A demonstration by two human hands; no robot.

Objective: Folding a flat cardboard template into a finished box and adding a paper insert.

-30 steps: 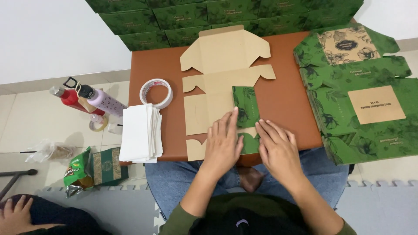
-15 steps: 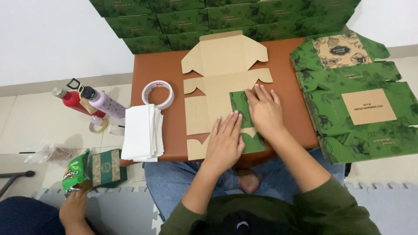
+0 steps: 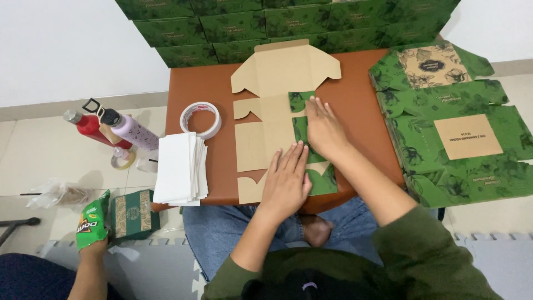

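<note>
Denim-clad legs of the seated person lay under the near edge of a brown table (image 3: 355,105). At 8 o'clock, low in the view, another person's hand (image 3: 91,247) gripped a green snack bag (image 3: 91,222), just beside a small green box (image 3: 133,214) on the floor.

On the table, the left hand (image 3: 287,178) lay flat, fingers spread and pressed palm-down on the near part of a flat cardboard box blank (image 3: 266,133). The right hand (image 3: 323,129) also lay flat, fingers together and pointing toward 12 o'clock, pressing a folded-over green flap (image 3: 300,103) of the same blank. The 2 hands sat just beside each other, the right one slightly farther out. The blank lay at the table's middle, its plain brown side up, with the printed green side showing where the right edge was folded over.

At 9 o'clock from the blank, a stack of white sheets (image 3: 180,166) overhung the table's left edge, with a roll of tape (image 3: 200,119) just beyond it. Off the table at 10 o'clock, a red bottle (image 3: 89,126) and a lilac bottle (image 3: 130,130) lay on the floor. At 3 o'clock, flat green blanks (image 3: 455,139) were piled printed side up. At 12 o'clock, assembled green boxes (image 3: 277,19) stood stacked in rows against the wall.
</note>
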